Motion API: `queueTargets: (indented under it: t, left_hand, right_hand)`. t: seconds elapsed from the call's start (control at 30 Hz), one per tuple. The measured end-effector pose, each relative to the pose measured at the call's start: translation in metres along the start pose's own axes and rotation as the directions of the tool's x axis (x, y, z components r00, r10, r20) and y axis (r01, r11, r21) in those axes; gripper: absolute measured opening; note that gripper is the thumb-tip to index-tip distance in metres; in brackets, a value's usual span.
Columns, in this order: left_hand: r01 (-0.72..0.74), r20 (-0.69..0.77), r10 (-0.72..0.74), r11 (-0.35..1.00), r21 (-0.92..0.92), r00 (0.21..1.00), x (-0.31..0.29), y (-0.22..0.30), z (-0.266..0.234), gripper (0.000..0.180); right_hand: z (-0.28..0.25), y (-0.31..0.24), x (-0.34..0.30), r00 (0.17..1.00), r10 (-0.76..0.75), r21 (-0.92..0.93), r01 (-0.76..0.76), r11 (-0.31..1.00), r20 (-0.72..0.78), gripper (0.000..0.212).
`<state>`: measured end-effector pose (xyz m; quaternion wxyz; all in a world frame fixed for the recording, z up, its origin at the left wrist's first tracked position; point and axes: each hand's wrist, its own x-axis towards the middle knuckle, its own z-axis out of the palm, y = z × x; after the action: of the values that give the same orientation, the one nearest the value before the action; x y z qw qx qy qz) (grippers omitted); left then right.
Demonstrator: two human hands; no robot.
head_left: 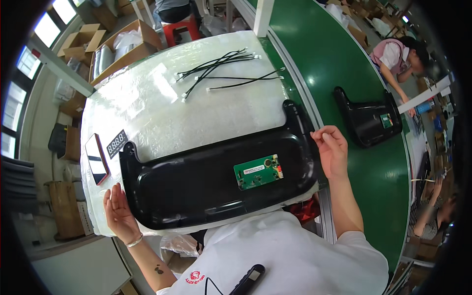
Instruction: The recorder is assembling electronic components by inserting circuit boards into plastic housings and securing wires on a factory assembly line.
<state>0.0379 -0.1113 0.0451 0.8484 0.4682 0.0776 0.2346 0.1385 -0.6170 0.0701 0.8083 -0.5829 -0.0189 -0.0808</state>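
Note:
A wide black plastic shell (196, 182) with two upturned arms lies in front of me on the wrapped work surface. A green circuit board (250, 179) with a white label sits inside it, right of the middle. My left hand (120, 214) is beside the shell's left edge, its fingers loosely stretched and holding nothing I can see. At the right edge is my right hand (332, 152), thumb and fingers pinched close to the shell's rim. What lies between those fingertips, if anything, is too small to make out.
Several black cables (221, 69) with white connectors lie at the far side. Left of the shell are a phone (97, 160) and a small digit display (117, 143). Another black shell (368, 118) rests on the green conveyor (364, 196), near a co-worker (393, 59).

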Motion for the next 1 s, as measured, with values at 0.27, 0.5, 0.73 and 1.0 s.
queueTargets:
  t: [0.27, 0.5, 0.73, 1.0]
  left_hand:
    - [0.041, -0.101, 0.052, 0.663, 0.748, 0.993, 0.017, 0.023, 0.071, 0.032]
    - [-0.4, 0.598, -0.117, 0.641, 0.655, 0.793, 0.028, -0.005, 0.149, 0.031]
    - [-0.279, 0.677, -0.253, 0.771, 0.572, 0.691, 0.039, -0.041, 0.232, 0.025]
    - [0.19, 0.636, -0.681, 0.722, 0.665, 0.363, 0.009, -0.124, 0.269, 0.025]
  right_hand:
    - [0.11, 0.026, 0.131, 0.805, -0.104, -0.672, 0.552, 0.493, 0.584, 0.022]
    - [0.154, 0.093, 0.182, 0.489, -0.3, -0.508, 0.861, 0.016, 0.819, 0.013]
    - [0.144, -0.053, 0.073, 0.429, -0.265, -0.387, 0.9, 0.199, 0.863, 0.015]
    - [0.053, -0.032, 0.016, 0.596, -0.077, -0.601, 0.796, -0.073, 0.799, 0.015]
